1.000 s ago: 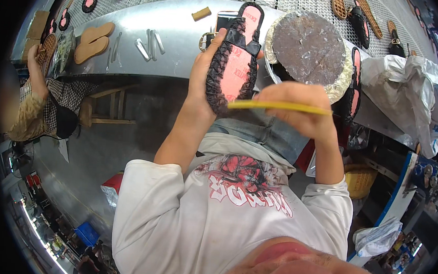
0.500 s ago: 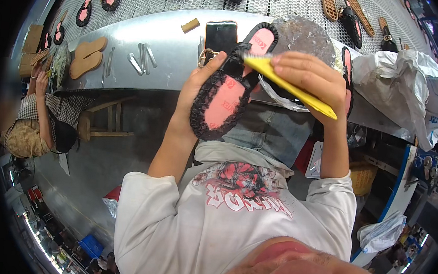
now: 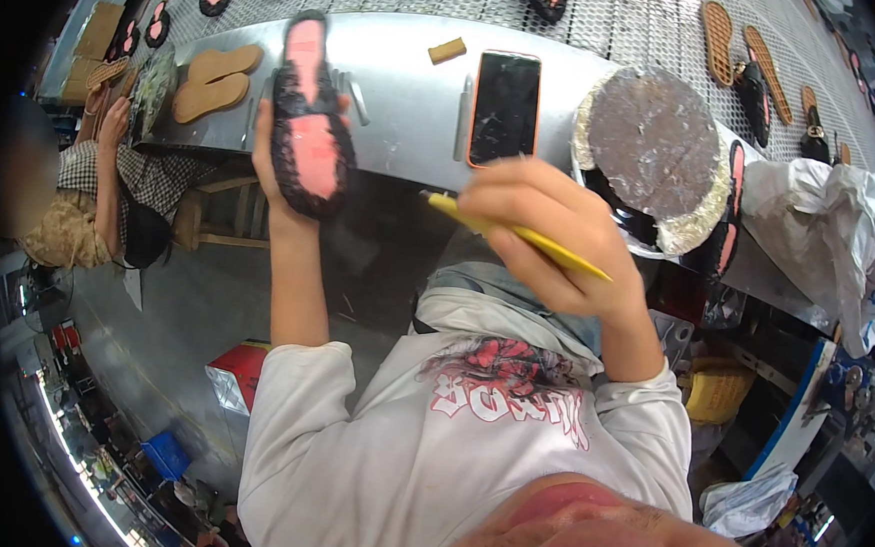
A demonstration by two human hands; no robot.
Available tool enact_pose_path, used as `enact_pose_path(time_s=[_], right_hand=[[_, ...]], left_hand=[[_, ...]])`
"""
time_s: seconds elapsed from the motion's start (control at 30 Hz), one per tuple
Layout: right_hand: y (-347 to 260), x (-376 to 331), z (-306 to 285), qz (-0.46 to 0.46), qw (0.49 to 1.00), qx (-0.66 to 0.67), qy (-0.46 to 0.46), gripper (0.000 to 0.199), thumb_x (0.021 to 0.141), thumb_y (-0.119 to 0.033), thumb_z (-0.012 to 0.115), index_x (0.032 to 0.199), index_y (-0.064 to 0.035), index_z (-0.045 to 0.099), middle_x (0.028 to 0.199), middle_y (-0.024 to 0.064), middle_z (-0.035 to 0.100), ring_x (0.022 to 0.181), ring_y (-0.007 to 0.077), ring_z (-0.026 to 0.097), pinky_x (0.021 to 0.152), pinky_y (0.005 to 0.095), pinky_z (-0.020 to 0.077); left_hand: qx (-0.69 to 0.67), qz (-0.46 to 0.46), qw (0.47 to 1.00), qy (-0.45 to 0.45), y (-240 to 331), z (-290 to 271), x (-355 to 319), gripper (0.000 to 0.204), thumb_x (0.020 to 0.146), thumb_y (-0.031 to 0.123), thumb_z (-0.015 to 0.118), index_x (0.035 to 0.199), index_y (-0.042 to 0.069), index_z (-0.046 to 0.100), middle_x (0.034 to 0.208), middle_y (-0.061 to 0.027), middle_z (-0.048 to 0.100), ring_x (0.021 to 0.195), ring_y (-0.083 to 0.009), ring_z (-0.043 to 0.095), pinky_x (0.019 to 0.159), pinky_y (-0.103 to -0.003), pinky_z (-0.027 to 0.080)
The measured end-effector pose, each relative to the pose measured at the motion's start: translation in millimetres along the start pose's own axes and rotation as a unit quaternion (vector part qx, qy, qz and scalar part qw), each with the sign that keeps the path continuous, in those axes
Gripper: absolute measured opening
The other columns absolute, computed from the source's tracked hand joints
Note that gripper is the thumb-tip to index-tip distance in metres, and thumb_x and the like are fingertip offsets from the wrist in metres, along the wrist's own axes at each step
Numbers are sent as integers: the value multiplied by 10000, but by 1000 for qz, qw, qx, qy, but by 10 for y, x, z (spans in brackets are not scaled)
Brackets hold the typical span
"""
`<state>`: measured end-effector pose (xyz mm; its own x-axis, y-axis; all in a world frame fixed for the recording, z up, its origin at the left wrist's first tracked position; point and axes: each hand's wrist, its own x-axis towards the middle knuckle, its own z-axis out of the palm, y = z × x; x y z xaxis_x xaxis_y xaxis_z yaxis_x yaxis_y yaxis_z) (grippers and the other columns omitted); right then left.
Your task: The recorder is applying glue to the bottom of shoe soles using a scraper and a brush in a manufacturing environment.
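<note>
My left hand is closed around a sandal piece with a pink footbed and a black braided edge. It is held upright at the bench's front edge, its far end over the bench, blurred by motion. Fingertips show on its right side. In my right hand is a flat yellow-handled brush, gripped between thumb and fingers. Its tip points left, apart from the sandal, in front of the bench. A phone with an orange edge lies just beyond that hand.
A round tin with a crusted rim stands right on the metal bench. Tan soles, metal strips and a tan block lie there. Behind is a mesh surface with sandals. A co-worker sits left.
My left hand has carried the sandal leftward, away from the brush. The brush has come off the sandal's strap area and dropped lower toward me, still in my right hand.
</note>
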<state>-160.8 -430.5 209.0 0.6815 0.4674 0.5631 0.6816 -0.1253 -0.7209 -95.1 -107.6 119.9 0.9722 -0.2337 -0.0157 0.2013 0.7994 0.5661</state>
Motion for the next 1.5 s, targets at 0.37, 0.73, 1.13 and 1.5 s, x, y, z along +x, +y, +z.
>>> enact_pose_path(time_s=[0.37, 0.73, 1.13, 1.5], right_hand=[[1005, 1116, 1432, 256, 928, -249, -109, 174, 794, -108, 617, 870, 48, 627, 821, 239, 674, 741, 381, 687, 647, 456, 556], [1237, 1143, 1565, 309, 906, -271, -96, 179, 765, -102, 581, 800, 73, 598, 742, 269, 657, 691, 436, 663, 662, 501, 540], [504, 666, 747, 167, 974, -140, 54, 163, 831, -30, 673, 908, 9, 534, 845, 180, 601, 772, 377, 608, 676, 429, 487], [158, 460, 197, -81, 955, -178, 221, 188, 753, 69, 753, 793, -10, 587, 971, 166, 723, 695, 203, 679, 619, 271, 524]], left_hand=[[-39, 81, 996, -26, 434, -891, 205, 644, 986, 529, 417, 1365, 9, 454, 1162, -292, 596, 957, -350, 662, 724, -411, 599], [-47, 99, 994, -15, 427, -818, 231, 661, 979, 523, 451, 1315, -47, 450, 1173, -288, 573, 958, -348, 660, 713, -402, 618], [-40, 141, 989, -31, 230, -379, 120, 741, 956, 562, 465, 1394, -31, 384, 1264, -280, 517, 1064, -365, 601, 770, -403, 593], [-31, 7, 998, 48, -797, 963, -55, 655, 968, 523, 491, 1359, 0, 450, 1230, -188, 604, 1056, -282, 652, 868, -398, 568]])
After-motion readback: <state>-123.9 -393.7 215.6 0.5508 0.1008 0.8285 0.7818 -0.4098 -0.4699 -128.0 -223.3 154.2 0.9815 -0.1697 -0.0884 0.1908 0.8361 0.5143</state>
